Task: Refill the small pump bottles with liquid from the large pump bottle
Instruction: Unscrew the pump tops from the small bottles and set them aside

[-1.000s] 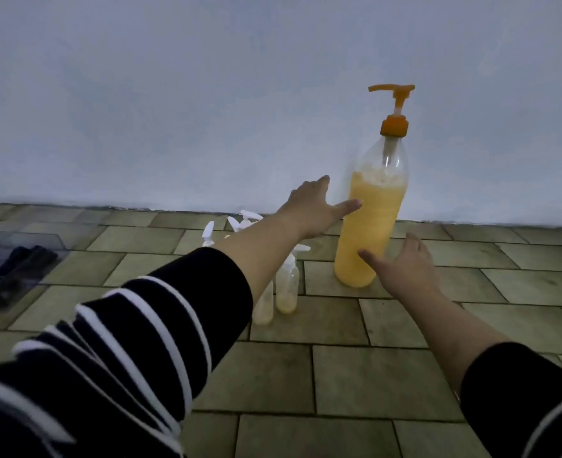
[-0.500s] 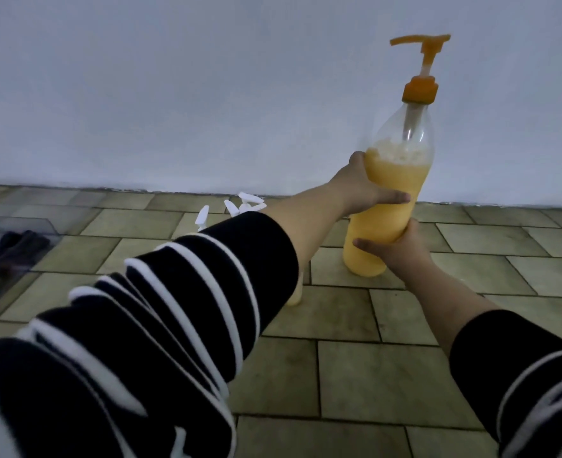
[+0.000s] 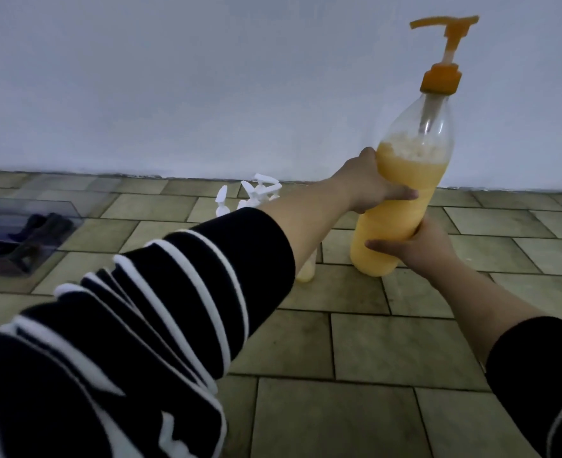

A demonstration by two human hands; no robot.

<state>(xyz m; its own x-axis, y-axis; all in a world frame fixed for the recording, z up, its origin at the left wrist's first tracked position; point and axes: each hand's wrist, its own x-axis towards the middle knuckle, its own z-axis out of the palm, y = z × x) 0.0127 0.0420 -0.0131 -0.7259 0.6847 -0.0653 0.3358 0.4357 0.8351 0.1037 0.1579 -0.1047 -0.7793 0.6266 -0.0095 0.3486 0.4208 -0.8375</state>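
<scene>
- Reaching forward from the near edge of the tiled floor [image 3: 388, 352], both arms wear black sleeves with white stripes [image 3: 160, 312], pushed up off the forearms.
- Nearer of the two, the right hand [image 3: 418, 247] cups the large pump bottle [image 3: 402, 200] low on its body, fingers wrapped round the near side and pressed against the plastic.
- Higher up, the left hand [image 3: 369, 186] grips the same bottle round its middle, thumb across the front, the other fingers curled behind out of sight.
- Held between the two hands, the bottle has its long axis near upright, leaning a little to the right at the top; its base sits at the floor, though contact cannot be told.
- Yellow-orange liquid fills it to the shoulder, with foam on top.
- Its orange pump head [image 3: 444, 31] points up, the spout turned to the left.
- Behind the left forearm, the small pump bottles [image 3: 256, 193] stand clustered near the wall [image 3: 207, 77], white pump tops showing; one pale base [image 3: 306, 274] shows beneath the arm.
- Toward the left edge of the floor lies a clear box [image 3: 25, 233] with dark items inside.
</scene>
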